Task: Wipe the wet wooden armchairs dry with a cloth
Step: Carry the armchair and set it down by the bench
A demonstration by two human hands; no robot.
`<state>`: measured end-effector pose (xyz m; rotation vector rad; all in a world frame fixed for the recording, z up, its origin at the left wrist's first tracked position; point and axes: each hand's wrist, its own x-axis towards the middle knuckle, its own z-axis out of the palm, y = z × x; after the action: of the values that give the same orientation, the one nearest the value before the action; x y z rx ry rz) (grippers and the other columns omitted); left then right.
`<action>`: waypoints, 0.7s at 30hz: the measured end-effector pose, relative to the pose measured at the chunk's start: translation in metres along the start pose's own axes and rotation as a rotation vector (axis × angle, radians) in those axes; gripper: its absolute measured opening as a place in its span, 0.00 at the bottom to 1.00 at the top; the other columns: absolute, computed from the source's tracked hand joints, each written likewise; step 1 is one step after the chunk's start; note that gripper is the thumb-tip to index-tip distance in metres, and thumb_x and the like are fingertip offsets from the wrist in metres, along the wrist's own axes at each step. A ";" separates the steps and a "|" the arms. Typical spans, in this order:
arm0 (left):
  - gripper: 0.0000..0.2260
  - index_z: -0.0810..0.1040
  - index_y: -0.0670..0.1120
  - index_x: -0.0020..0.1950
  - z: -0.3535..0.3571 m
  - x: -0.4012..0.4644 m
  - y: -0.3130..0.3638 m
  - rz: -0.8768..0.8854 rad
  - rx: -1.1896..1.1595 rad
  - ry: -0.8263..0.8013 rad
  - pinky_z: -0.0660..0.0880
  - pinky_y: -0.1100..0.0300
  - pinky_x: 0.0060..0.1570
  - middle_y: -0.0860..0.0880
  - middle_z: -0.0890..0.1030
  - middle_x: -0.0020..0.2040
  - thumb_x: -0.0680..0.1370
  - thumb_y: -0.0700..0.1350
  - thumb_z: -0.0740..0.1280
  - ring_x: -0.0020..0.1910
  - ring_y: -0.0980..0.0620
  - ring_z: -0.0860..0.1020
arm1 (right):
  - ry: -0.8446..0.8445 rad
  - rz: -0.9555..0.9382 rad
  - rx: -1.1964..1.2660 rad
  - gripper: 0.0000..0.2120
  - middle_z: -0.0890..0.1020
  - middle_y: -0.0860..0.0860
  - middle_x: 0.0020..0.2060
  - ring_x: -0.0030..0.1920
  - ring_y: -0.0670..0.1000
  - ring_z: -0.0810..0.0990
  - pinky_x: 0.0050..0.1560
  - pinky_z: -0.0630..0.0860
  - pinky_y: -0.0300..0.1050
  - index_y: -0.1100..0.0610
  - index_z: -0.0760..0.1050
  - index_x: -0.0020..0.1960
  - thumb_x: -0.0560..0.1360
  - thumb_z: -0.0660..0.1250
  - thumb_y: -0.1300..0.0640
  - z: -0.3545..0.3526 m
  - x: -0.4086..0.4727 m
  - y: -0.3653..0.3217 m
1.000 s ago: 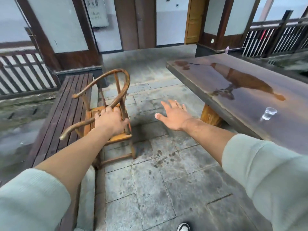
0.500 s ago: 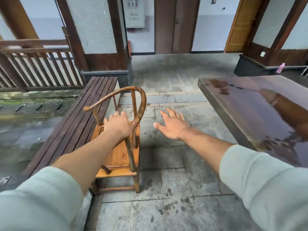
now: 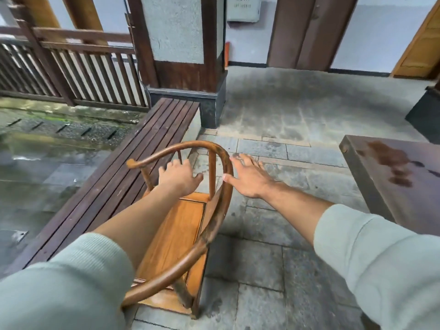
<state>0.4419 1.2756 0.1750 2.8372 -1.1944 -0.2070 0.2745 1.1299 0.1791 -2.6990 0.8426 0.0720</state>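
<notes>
A wooden armchair (image 3: pixel 176 236) with a curved horseshoe top rail (image 3: pixel 221 210) and an orange seat stands on the stone floor just in front of me. My left hand (image 3: pixel 178 178) hovers inside the rail's arc above the seat, fingers loosely spread, thumb pointing at the back splat (image 3: pixel 212 175), gripping nothing that I can see. My right hand (image 3: pixel 250 178) is open and flat just outside the rail on the right, its thumb at the rail's edge. No cloth is in view.
A dark slatted wooden bench (image 3: pixel 133 170) runs along the chair's left side. Beyond it lie wet paving and a wooden railing (image 3: pixel 71 67). A pillar base (image 3: pixel 209 101) stands at the bench's far end. A wet dark table (image 3: pixel 392 182) juts in at right.
My left hand has let go of the chair's back splat and now hovers over the seat. The chair is closer and upright. My right hand has come up to the rail.
</notes>
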 end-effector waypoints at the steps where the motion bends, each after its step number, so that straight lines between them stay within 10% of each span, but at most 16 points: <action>1: 0.30 0.68 0.47 0.69 0.001 0.010 0.000 -0.013 -0.006 0.007 0.63 0.38 0.68 0.40 0.72 0.67 0.76 0.67 0.57 0.68 0.38 0.69 | -0.005 -0.018 0.003 0.38 0.48 0.55 0.81 0.81 0.58 0.47 0.78 0.43 0.61 0.50 0.50 0.82 0.79 0.53 0.32 0.002 0.014 0.006; 21: 0.25 0.70 0.44 0.66 0.123 -0.024 -0.112 -1.201 -0.194 -0.219 0.68 0.41 0.62 0.37 0.72 0.66 0.75 0.58 0.62 0.66 0.36 0.70 | -0.321 -0.700 -0.420 0.37 0.60 0.61 0.77 0.78 0.63 0.56 0.76 0.49 0.64 0.59 0.61 0.76 0.78 0.58 0.35 0.070 0.324 -0.083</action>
<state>0.4869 1.3714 0.0444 2.9540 0.6329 -0.6178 0.5919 1.0384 0.0909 -3.0742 -0.2586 0.5514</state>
